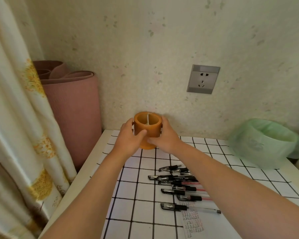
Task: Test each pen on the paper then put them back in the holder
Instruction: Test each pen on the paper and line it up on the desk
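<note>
Head view: left hand (129,135) and right hand (164,135) both grip the empty orange pen holder (148,128) at the bench (93,169) back. Pens (178,185) lie loose beside scribbled paper (193,223); looks like setup or reloading, next pick one pen.

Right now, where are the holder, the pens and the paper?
holder (146,130): head view, front wall between the hands.
pens (177,185): head view, middle of the pile.
paper (193,221): head view, sheet with written marks.

Bare left hand (128,137) and right hand (164,137), forearms unsleeved, no jewellery
</note>
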Motion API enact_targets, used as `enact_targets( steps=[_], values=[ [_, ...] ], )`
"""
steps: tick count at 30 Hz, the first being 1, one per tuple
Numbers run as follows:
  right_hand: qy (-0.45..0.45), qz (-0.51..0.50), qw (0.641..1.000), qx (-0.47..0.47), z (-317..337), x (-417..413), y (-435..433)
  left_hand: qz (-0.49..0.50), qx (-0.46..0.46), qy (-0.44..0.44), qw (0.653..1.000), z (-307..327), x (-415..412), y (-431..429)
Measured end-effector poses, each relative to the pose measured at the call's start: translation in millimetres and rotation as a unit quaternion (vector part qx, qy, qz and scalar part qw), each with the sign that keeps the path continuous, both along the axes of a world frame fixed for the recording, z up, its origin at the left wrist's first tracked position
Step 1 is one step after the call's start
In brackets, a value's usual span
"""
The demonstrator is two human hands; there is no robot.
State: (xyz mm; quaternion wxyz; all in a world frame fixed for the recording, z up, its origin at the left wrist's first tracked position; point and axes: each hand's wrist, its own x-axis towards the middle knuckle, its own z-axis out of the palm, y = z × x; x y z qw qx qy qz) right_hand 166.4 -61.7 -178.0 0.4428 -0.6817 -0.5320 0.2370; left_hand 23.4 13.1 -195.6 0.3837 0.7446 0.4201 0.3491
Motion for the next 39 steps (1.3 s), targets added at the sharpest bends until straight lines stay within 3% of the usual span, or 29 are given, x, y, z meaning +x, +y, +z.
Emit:
enact_targets(
  steps=[3,6,13,16,18,20,24,31,39],
  values=[
    [-0.018,-0.005,1.000,-0.024,14,4,-23,0.056,0.005,0.009,0.998,8,-5,-15],
    [-0.050,-0.050,0.997,-0.041,20,16,-52,0.089,0.087,0.007,0.992,18,-9,-41],
    [-0.160,-0.044,0.978,-0.127,10,61,-141,-0.100,0.136,0.127,0.977,24,7,-114],
    [-0.290,-0.046,0.934,-0.201,4,86,-172,-0.200,0.137,0.238,0.940,11,15,-137],
    [-0.384,-0.039,0.888,-0.249,1,100,-188,-0.226,0.121,0.309,0.916,1,20,-145],
    [-0.425,-0.027,0.865,-0.264,-3,107,-199,-0.230,0.118,0.357,0.898,-7,27,-148],
    [-0.438,-0.012,0.869,-0.229,-9,109,-210,-0.246,0.108,0.387,0.882,-15,40,-150],
    [-0.444,0.033,0.869,-0.217,-16,107,-201,-0.243,0.125,0.362,0.891,-27,47,-146],
    [-0.339,0.062,0.913,-0.219,-13,105,-193,-0.253,0.118,0.380,0.882,-21,41,-150]
  ],
)
